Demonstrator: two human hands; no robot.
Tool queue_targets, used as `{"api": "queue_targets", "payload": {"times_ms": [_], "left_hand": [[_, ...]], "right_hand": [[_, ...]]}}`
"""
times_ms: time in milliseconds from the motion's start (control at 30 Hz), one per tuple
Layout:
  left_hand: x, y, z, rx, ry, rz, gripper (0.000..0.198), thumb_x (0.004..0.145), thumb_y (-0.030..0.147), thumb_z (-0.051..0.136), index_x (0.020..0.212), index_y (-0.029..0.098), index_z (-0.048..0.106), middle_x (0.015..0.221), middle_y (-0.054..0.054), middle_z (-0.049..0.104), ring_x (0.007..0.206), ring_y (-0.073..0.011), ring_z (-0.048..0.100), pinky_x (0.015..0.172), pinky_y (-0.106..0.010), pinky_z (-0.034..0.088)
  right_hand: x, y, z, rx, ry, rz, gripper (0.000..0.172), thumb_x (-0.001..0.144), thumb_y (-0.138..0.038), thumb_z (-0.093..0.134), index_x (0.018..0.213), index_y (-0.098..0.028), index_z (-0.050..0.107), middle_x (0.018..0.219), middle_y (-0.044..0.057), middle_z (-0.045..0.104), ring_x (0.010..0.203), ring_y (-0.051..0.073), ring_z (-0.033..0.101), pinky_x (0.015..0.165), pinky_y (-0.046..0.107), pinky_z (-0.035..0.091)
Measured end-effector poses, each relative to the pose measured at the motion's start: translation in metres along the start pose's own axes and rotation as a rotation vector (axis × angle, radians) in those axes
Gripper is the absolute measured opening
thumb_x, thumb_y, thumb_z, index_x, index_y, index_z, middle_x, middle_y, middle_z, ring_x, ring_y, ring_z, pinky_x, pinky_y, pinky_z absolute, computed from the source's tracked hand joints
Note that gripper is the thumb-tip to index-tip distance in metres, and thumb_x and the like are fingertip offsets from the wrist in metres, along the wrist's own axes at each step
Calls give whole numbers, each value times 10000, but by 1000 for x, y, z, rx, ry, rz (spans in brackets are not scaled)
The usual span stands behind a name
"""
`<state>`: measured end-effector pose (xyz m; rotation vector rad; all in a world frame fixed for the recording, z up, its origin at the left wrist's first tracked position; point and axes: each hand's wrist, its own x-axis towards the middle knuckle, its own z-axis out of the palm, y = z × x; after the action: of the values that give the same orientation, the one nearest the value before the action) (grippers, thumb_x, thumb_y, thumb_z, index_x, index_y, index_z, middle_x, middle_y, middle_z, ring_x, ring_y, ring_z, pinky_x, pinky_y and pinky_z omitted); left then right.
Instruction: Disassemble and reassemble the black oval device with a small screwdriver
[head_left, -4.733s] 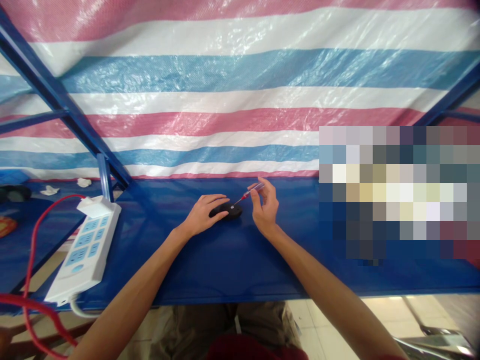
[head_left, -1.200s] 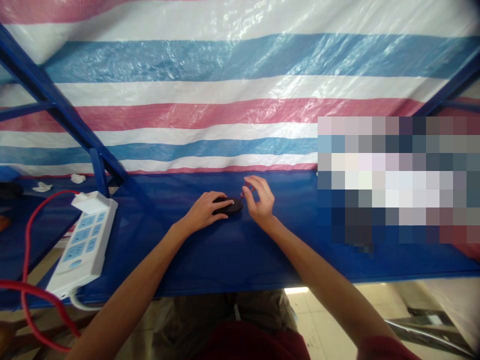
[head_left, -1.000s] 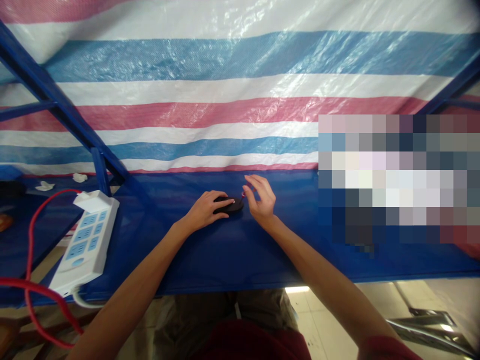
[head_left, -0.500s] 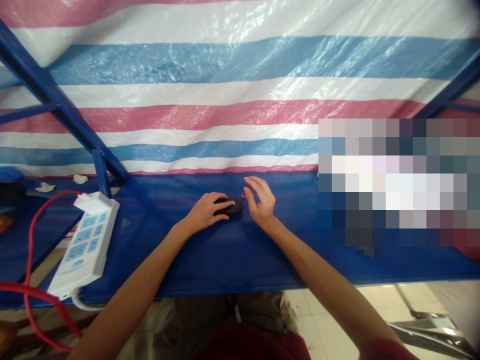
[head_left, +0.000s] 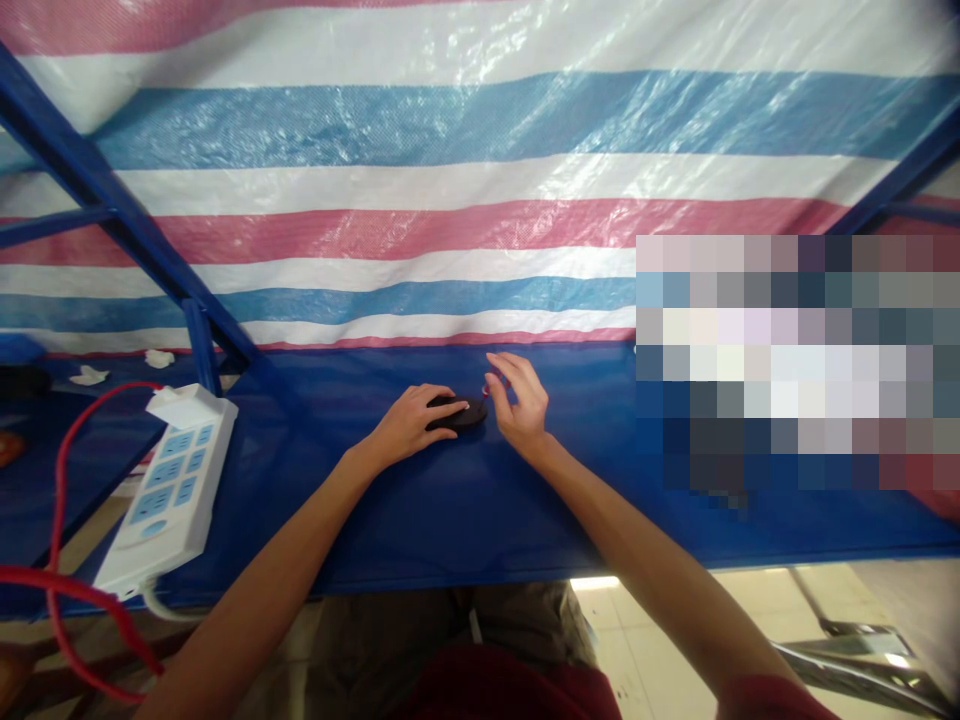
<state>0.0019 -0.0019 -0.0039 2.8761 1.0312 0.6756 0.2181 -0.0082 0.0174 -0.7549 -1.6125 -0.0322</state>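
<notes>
The person's left hand lies curved over a black computer mouse, its grip closed around the mouse's top with the fingers draped across it. The mouse sits on a blue desk, just in front of the hands' reach toward the far edge. The right hand is raised just beside the mouse's right end, its grip narrow, with the thumb and fingertips drawn together. A tiny red object shows at those fingertips; whether it is pinched or only touching, and exactly what it is, cannot be told at this size.

To the left, a white power strip with blue panels lies on the desk, well apart from the hands, with a red cable looping off it. A pink, white and blue striped tarpaulin hangs behind, crossed by a blue steel strut. A pixelated block hides the right side.
</notes>
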Motion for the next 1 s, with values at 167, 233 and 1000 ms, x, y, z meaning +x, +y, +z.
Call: {"api": "queue_targets", "payload": {"times_ms": [167, 233, 1000], "left_hand": [[0, 0, -1, -3, -1, 0, 444, 878, 453, 573, 1283, 271, 566, 1253, -103, 552, 1128, -248, 523, 962, -408, 410], [1, 1, -1, 3, -3, 1, 445, 875, 451, 577, 1281, 269, 569, 1254, -106, 553, 1127, -250, 523, 962, -412, 407], [1, 2, -2, 10, -17, 0, 449, 877, 457, 570, 1284, 268, 565, 1258, -100, 551, 1132, -243, 519, 951, -392, 410]], "right_hand": [[0, 1, 1, 17, -5, -6, 326, 924, -166, 458, 1219, -173, 596, 1105, 117, 647, 992, 188, 632, 880, 342, 540], [1, 1, 2, 36, 19, 0, 305, 910, -163, 496, 1195, -173, 604, 1081, 111, 650, 935, 177, 643, 848, 331, 549], [1, 0, -1, 33, 6, -2, 298, 908, -154, 488, 1174, -178, 619, 1085, 114, 654, 1008, 199, 629, 869, 351, 549]]}}
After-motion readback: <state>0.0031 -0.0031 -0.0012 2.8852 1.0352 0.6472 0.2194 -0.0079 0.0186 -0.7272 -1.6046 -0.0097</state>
